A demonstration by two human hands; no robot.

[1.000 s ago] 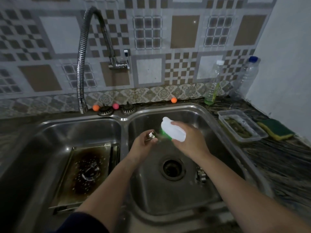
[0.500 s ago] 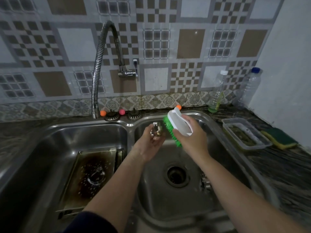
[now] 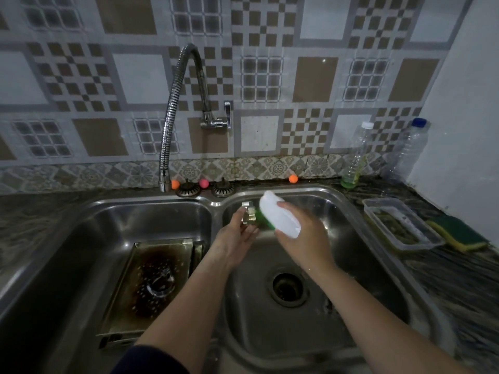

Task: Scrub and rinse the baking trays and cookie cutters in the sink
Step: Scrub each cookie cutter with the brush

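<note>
Two hands meet over the right basin of a double steel sink (image 3: pixel 348 201), a little above the middle of the frame. Left hand (image 3: pixel 237 236) pinches a small metal cookie cutter (image 3: pixel 249 215) between curled fingers and thumb, holding it up near the basin's back rim. Right hand (image 3: pixel 302 238) grips a scrub brush (image 3: pixel 279 218) with a white back, fingers wrapped over its top; the green bristles press against the cutter. Below the hands, the drain (image 3: pixel 288 286) of the right basin sits open in the lower middle.

In the left basin, lower left of the frame, a baking tray (image 3: pixel 151 282) lies flat with dark burnt residue and water drops on it; the edge of another tray shows under it.

A flexible faucet (image 3: pixel 175 109) arches from the tiled wall at upper centre, its spout ending over the left basin's back rim. At right, on the dark counter, stand two clear bottles (image 3: pixel 356 155), a clear plastic container (image 3: pixel 399 225) and a yellow-green sponge (image 3: pixel 459 233) beside it.
</note>
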